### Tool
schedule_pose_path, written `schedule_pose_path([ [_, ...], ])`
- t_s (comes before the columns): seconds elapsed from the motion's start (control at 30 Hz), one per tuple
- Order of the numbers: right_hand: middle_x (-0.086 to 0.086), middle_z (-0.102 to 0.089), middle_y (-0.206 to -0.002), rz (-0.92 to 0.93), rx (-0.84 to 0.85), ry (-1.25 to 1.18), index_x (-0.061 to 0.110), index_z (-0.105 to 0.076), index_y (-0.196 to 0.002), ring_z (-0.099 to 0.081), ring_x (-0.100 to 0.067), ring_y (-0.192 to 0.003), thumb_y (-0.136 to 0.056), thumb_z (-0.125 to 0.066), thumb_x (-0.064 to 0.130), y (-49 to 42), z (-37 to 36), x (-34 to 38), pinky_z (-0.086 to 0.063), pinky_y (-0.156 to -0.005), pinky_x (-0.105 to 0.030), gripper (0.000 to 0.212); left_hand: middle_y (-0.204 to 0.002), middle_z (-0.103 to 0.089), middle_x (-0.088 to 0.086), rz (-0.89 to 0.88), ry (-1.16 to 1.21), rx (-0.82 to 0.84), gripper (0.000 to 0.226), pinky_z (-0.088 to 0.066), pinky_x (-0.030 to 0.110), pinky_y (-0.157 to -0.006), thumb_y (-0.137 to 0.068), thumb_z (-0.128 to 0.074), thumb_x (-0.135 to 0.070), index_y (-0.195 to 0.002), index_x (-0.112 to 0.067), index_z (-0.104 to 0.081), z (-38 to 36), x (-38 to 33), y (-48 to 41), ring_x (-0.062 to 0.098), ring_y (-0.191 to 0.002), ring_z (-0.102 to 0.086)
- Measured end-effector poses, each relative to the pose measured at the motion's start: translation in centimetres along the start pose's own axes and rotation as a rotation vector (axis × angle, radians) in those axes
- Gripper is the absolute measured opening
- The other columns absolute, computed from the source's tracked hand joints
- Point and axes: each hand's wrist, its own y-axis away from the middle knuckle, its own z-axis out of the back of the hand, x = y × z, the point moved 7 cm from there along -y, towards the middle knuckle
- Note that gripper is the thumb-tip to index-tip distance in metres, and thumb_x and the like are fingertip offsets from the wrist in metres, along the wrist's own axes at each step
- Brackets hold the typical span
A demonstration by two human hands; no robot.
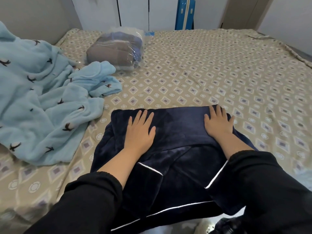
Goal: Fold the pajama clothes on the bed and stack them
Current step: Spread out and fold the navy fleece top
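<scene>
A dark navy velvet pajama piece (175, 149) with white piping lies folded over on the near part of the bed. My left hand (141, 130) presses flat on its left side, fingers straight and spread. My right hand (217, 122) lies flat near its far right corner in the same way. A light blue fleece pajama garment (38, 98) with small dark bird marks is crumpled at the left of the bed, one part (99, 78) trailing toward the middle.
The bed sheet (219, 73) is beige with a diamond pattern. A clear plastic bag of grey and blue bedding (116, 49) sits at the far left. A blue suitcase (185, 14) stands beyond the bed by white wardrobe doors.
</scene>
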Motion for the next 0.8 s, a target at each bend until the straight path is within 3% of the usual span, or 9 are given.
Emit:
schedule_pose_path([
  [0.37, -0.006, 0.003, -0.162, -0.062, 0.006, -0.001, 0.028, -0.003, -0.154, 0.005, -0.024, -0.148, -0.1, -0.014, 0.047, 3.4, -0.3, -2.2, 0.001, -0.116, -0.052, 0.059, -0.162, -0.011, 0.003, 0.326, -0.09, 0.037, 0.058, -0.005, 0.058, -0.115, -0.101, -0.015, -0.046, -0.154, -0.024, -0.016, 1.3, 6.0, -0.3, 0.028, -0.148, -0.001],
  [0.43, -0.008, 0.005, -0.161, 0.002, -0.031, 0.049, 0.024, -0.005, -0.154, 0.006, -0.025, -0.148, -0.1, -0.016, 0.048, 3.9, 0.2, -1.7, 0.001, -0.116, -0.052, 0.06, -0.162, -0.011, 0.006, 0.223, -0.193, 0.02, 0.057, -0.004, 0.059, -0.114, -0.101, -0.017, -0.044, -0.154, -0.022, -0.016, 1.7, 4.8, -0.4, 0.029, -0.148, 0.001],
  [0.53, -0.011, 0.003, -0.161, 0.206, -0.122, 0.112, 0.016, -0.007, -0.154, 0.003, -0.028, -0.148, -0.101, -0.03, 0.037, 4.0, 1.4, 0.0, -0.003, -0.116, -0.052, 0.061, -0.16, -0.016, 0.006, -0.08, -0.219, -0.015, 0.054, -0.005, 0.056, -0.115, -0.101, -0.032, -0.038, -0.151, -0.021, -0.025, 2.7, 2.7, -1.2, 0.027, -0.148, -0.001],
  [0.6, -0.011, 0.003, -0.161, 0.334, -0.083, 0.125, 0.015, -0.006, -0.154, 0.003, -0.029, -0.148, -0.097, -0.042, 0.019, 3.3, 2.0, 1.5, -0.004, -0.116, -0.053, 0.067, -0.16, -0.017, 0.003, -0.183, -0.15, 0.078, 0.058, -0.004, 0.052, -0.116, -0.099, -0.042, -0.038, -0.151, -0.023, -0.024, 3.3, 2.6, -2.7, 0.024, -0.149, 0.0],
  [0.67, -0.01, 0.002, -0.161, 0.402, 0.015, 0.072, 0.017, -0.005, -0.154, 0.003, -0.028, -0.148, -0.086, -0.047, 0.004, 2.0, 3.0, 3.2, -0.003, -0.117, -0.054, 0.081, -0.161, -0.017, 0.0, -0.165, -0.067, 0.287, 0.069, -0.004, 0.051, -0.118, -0.094, -0.053, -0.042, -0.152, -0.024, -0.02, 3.4, 3.6, -4.5, 0.021, -0.149, -0.001],
  [0.8, -0.005, -0.002, -0.162, 0.46, 0.267, 0.046, 0.029, -0.009, -0.153, 0.004, -0.025, -0.148, -0.077, -0.049, -0.006, -0.7, 3.7, 6.8, -0.002, -0.118, -0.05, 0.093, -0.157, -0.028, -0.001, -0.095, 0.086, 0.716, 0.091, -0.021, 0.04, -0.116, -0.083, -0.073, -0.033, -0.153, -0.023, -0.016, 2.6, 5.2, -6.8, 0.022, -0.142, -0.028],
])
